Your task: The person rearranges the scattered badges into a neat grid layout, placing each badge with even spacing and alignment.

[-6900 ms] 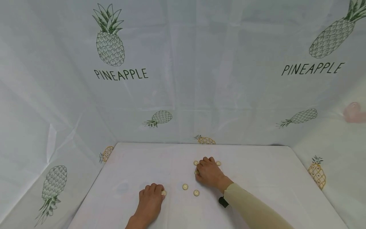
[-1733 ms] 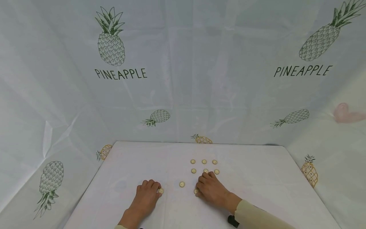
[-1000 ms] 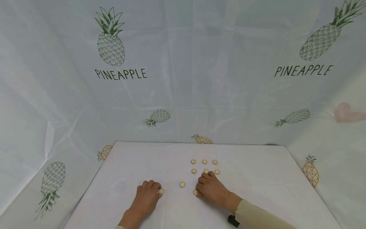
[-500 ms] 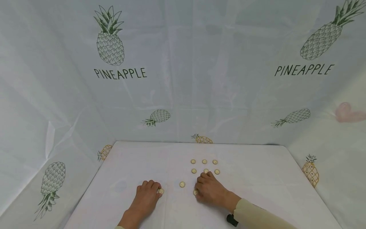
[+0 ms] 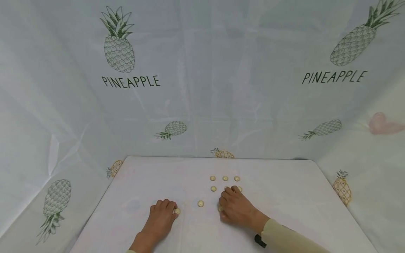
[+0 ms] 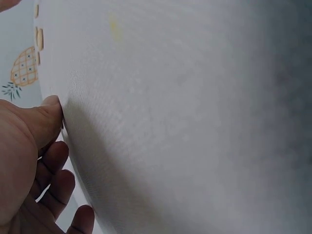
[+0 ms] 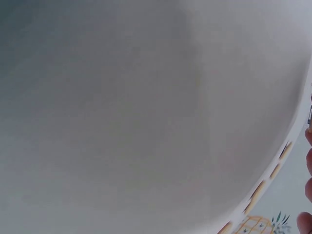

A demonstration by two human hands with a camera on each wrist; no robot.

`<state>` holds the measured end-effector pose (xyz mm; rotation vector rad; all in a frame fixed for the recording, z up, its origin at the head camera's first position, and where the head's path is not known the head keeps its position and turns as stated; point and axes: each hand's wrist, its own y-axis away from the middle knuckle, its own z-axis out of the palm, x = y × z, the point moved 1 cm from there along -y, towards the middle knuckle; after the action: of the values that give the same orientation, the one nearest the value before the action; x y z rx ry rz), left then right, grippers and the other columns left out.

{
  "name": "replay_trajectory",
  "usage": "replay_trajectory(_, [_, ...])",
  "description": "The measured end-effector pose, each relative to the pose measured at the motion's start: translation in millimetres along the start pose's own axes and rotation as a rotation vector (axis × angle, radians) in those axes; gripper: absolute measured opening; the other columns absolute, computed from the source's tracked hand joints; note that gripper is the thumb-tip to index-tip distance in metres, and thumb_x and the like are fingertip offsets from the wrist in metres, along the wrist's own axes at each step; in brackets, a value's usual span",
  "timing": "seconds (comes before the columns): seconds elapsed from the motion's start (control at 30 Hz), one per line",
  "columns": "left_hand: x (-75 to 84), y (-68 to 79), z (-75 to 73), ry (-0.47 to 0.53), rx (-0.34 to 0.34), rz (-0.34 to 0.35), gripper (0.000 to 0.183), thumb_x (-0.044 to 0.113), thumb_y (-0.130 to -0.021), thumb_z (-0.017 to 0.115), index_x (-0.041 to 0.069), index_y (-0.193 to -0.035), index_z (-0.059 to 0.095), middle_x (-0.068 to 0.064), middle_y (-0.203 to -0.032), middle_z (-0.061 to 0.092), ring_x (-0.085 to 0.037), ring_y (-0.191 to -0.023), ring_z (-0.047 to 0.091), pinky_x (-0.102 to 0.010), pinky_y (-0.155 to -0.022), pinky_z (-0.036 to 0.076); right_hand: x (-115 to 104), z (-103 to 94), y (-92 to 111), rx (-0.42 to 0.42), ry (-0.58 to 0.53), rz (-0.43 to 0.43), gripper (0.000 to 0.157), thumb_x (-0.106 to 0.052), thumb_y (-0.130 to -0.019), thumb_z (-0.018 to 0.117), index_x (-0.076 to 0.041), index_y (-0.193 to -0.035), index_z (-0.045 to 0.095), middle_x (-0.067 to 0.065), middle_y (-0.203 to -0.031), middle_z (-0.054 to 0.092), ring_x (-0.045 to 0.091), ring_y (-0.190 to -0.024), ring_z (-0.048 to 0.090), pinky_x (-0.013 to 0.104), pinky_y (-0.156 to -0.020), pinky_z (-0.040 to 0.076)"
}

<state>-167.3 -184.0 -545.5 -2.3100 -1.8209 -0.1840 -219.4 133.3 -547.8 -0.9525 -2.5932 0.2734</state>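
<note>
Pale yellow round buttons lie on the white table. In the head view my left hand (image 5: 160,218) pinches one button (image 5: 178,211) at its thumb and fingertips. To the right, my right hand (image 5: 238,207) holds another button (image 5: 220,208), partly covered by its fingers. A loose button (image 5: 200,203) lies between the hands. Beyond the right hand are two rows of three, with a back-left button (image 5: 213,178) and a front-left button (image 5: 213,188); the right hand partly covers the front row's other two. The left wrist view shows the left thumb (image 6: 51,109) low against the table.
The white table (image 5: 152,175) has rounded back corners. A white curtain (image 5: 221,88) printed with pineapples surrounds it at the back and sides. A black strap (image 5: 260,241) is at the right wrist.
Since the oldest frame my right hand has come nearer from the back row; two rows of three now show. Just now it shifts slightly right and away with its button. The left hand stays put.
</note>
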Motion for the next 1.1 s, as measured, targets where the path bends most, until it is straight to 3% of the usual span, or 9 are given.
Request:
replay_trajectory(0.33, [-3.1,-0.9,5.7,-0.019,0.021,0.014,0.023,0.028,-0.096,0.078,0.017,-0.112,0.067,0.003,-0.108,0.062,-0.018,-0.098,0.052,-0.049,-0.088,0.048,27.6,-2.5,22.3,-0.017,-0.002,0.094,0.024,-0.038,-0.092,0.066,-0.014,-0.090,0.064,-0.001,-0.090,0.059,0.020,-0.088,0.049,0.041,-0.087,0.042])
replay_trajectory(0.67, [-2.8,-2.1,5.6,-0.031,0.022,0.008,0.024,0.028,-0.095,0.079,0.016,-0.112,0.067,0.003,-0.107,0.062,-0.018,-0.098,0.053,-0.050,-0.087,0.049,59.9,-7.0,53.4,0.017,0.008,0.173,0.026,-0.035,-0.089,0.076,-0.010,-0.094,0.067,0.001,-0.092,0.061,0.022,-0.090,0.050,0.043,-0.086,0.043])
replay_trajectory(0.83, [-1.3,-1.9,2.6,-0.018,0.016,0.009,0.023,0.027,-0.096,0.078,0.015,-0.112,0.066,0.001,-0.108,0.062,-0.019,-0.099,0.053,-0.051,-0.088,0.049,64.2,-4.6,60.9,0.014,-0.031,0.209,0.024,-0.033,-0.088,0.078,-0.013,-0.090,0.066,-0.002,-0.091,0.061,0.020,-0.089,0.050,0.042,-0.086,0.042])
replay_trajectory(1.1, [0.1,-1.0,1.6,-0.009,0.024,0.018,0.023,0.025,-0.096,0.078,0.015,-0.112,0.067,0.001,-0.108,0.063,-0.020,-0.098,0.054,-0.052,-0.088,0.049,60.8,0.6,59.5,0.070,-0.094,0.191,0.019,-0.028,-0.084,0.080,-0.016,-0.087,0.065,-0.005,-0.088,0.059,0.017,-0.086,0.049,0.040,-0.084,0.042])
